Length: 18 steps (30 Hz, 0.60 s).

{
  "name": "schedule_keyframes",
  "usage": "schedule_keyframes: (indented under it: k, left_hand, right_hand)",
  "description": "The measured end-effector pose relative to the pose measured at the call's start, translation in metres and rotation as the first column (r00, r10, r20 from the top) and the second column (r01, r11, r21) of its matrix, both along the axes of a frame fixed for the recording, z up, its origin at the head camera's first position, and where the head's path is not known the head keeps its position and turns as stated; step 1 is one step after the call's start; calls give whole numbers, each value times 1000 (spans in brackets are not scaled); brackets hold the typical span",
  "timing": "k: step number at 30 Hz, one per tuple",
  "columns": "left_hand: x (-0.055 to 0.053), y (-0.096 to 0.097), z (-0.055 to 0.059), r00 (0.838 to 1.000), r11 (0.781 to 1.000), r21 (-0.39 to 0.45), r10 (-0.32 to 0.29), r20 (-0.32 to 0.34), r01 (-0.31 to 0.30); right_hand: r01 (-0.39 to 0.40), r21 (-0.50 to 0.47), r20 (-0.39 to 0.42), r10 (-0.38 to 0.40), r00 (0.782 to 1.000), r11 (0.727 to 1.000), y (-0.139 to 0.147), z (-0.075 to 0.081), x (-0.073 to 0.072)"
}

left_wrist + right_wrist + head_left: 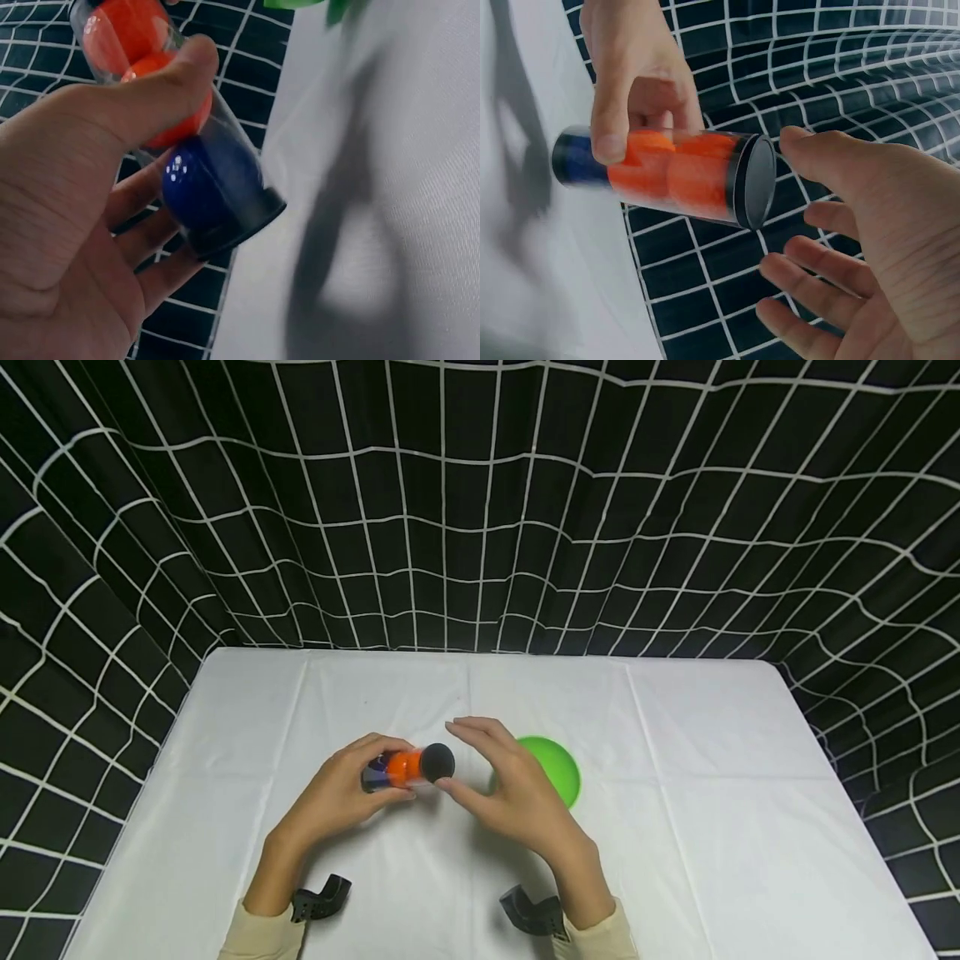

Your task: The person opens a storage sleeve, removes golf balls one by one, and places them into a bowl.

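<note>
My left hand (pixel 341 789) grips a clear tube of balls (pixel 697 176) around its middle, holding it tilted above the table. Inside it sit two orange balls (pixel 641 165) and a dark blue ball (pixel 214 180). Black caps close both ends; one black cap (pixel 437 763) points toward my right hand (pixel 517 785). That hand is held just right of the cap, thumb and fingers spread and loosely bent, with a small gap to the cap in the right wrist view. Behind it lies a green bowl (pixel 558 767), partly hidden by the hand.
A white cloth covers the table (pixel 712 777). Dark curtains (pixel 480 510) with a white grid hang behind it and along both sides. Each wrist carries a black camera mount (pixel 322 897).
</note>
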State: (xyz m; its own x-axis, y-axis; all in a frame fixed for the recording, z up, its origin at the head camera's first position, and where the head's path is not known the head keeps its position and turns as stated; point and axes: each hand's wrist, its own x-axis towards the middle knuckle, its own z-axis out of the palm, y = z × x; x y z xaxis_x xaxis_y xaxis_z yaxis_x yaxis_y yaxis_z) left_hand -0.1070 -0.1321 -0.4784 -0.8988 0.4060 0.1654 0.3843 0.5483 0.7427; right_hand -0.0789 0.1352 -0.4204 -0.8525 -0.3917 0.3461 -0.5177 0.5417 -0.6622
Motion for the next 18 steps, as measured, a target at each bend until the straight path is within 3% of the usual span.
schedule_keyframes:
  k: [6,12,18]
  left_hand:
    - [3,1,8,998,997,-67,35,-46,-38]
    - [5,3,20,989,994,-107,19,-148,-36]
    - [8,0,28,978,989,-137,24,-208,-54]
  right_hand:
    - [-24,-54,-11,23,1000,998,-6,-1,1]
    - [-40,-108,23,43,999,993,-10,-1,2]
    - [-29,-132,24,32,999,991,-12,0,2]
